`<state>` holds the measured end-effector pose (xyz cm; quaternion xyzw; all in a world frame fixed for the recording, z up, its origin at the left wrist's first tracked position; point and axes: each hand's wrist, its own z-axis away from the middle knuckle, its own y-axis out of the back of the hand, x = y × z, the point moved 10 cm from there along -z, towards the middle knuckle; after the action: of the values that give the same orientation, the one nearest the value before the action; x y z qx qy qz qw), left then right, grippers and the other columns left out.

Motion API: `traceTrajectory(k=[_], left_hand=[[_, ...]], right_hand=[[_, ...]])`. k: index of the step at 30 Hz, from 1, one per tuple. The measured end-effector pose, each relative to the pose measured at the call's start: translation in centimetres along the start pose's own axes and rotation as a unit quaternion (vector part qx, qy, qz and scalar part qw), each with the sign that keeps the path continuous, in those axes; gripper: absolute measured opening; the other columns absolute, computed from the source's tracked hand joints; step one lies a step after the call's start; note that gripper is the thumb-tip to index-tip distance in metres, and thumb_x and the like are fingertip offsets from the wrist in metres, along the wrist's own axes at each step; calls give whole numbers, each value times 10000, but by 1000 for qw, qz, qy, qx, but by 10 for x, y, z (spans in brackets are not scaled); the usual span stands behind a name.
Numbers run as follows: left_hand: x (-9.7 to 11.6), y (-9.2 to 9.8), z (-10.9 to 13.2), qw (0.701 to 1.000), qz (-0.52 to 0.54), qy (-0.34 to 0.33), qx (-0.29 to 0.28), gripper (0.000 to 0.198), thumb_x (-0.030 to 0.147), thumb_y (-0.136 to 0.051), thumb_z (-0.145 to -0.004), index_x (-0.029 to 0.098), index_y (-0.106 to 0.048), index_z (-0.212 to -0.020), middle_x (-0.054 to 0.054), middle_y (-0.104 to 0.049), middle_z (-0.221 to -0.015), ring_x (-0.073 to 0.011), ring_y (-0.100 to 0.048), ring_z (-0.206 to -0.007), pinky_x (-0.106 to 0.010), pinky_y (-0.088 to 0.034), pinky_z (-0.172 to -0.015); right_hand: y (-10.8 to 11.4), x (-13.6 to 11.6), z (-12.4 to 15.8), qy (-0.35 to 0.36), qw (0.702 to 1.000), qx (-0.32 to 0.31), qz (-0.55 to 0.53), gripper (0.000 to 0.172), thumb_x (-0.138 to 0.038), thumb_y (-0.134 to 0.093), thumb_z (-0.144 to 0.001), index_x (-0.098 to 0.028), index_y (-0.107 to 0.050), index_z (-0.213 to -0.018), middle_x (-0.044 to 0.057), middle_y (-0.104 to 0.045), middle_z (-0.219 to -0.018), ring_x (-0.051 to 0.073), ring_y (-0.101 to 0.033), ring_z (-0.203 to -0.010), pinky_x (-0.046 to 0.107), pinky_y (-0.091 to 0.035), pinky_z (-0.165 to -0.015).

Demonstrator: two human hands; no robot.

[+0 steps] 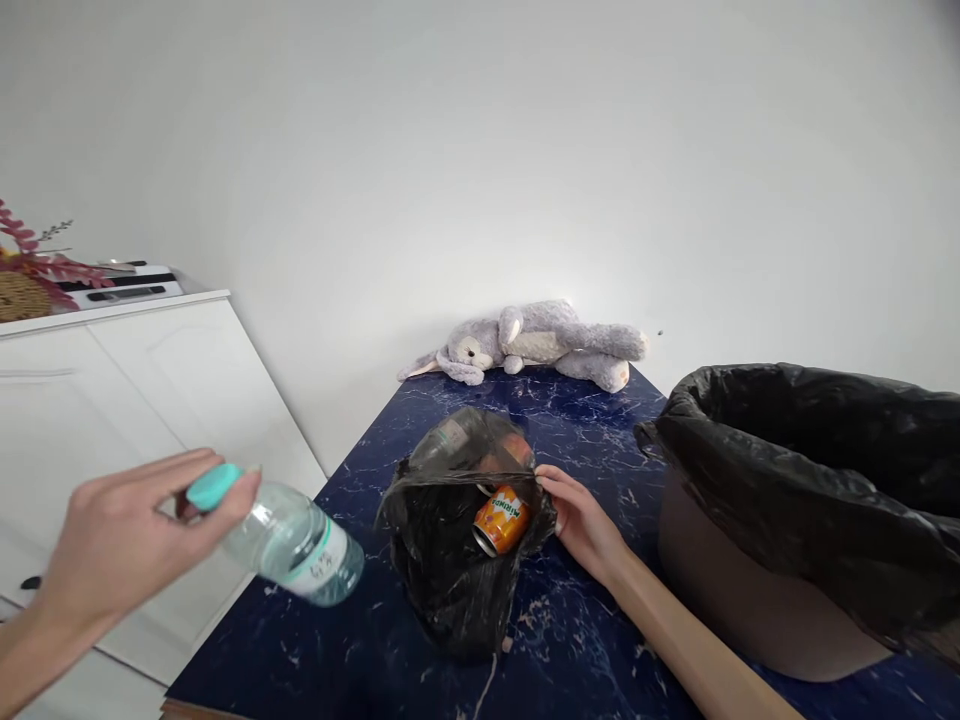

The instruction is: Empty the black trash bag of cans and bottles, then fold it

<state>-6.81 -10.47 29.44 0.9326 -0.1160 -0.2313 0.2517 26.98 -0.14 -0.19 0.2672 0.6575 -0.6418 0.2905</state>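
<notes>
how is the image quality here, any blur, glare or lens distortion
Head view: soft, even light with faint shadows; the left hand and the bottle it holds are slightly motion-blurred; pale sheen on the black bag; wide-angle lens bends the cabinet and table edges outward; corners darken a little.

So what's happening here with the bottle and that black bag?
A person's left hand holds a clear plastic bottle by its teal cap end, tilted in the air beside a black bag. The right hand grips the bag's open edge. An orange can shows inside it. The bag lies on a dark blue table, with a bag-lined bin to the right and a plush rabbit at the far end.
</notes>
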Motion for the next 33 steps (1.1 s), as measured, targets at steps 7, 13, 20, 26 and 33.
traceTrajectory(k=[7,13,20,26,33], left_hand=[[-64,-79,17,938,-65,242,-241,450,540,-501,-943,219,-478,-630,21,-580,-617,-149,-530,-636,-233,-335,-591],[-60,-123,20,927,-54,228,-294,510,588,-480,-954,231,-316,-629,11,-576,-607,-168,-526,-616,-257,-309,-604],[-61,-139,13,912,-72,216,-340,591,739,-431,-961,233,-453,-658,-18,-648,-625,-222,-590,-592,-266,-296,-591],[-48,-98,7,960,-119,152,-204,423,589,-431,-1052,206,-541,-907,48,-573,-559,-174,-564,-501,-225,-286,-521],[132,-54,54,931,267,-222,-108,185,71,-532,-923,248,-580,-907,9,-683,-716,-159,-644,-621,-276,-509,-611]], right_hand=[[43,-12,-3,76,984,142,75,286,-480,-830,-750,-247,-700,-854,-33,-588,-729,142,-514,-630,247,-365,-459],[47,-14,-1,96,962,173,189,283,-496,-786,-751,-245,-676,-822,-43,-557,-660,150,-477,-556,278,-356,-465],[41,-10,-1,111,945,147,269,369,-602,-760,-801,-252,-676,-883,-3,-670,-732,166,-520,-560,301,-406,-523],[44,-13,0,120,940,167,272,347,-610,-733,-832,-273,-663,-876,-10,-605,-688,193,-520,-577,319,-410,-503],[47,-16,4,135,930,186,286,348,-638,-661,-924,-292,-642,-959,-16,-583,-717,201,-505,-589,337,-417,-522]])
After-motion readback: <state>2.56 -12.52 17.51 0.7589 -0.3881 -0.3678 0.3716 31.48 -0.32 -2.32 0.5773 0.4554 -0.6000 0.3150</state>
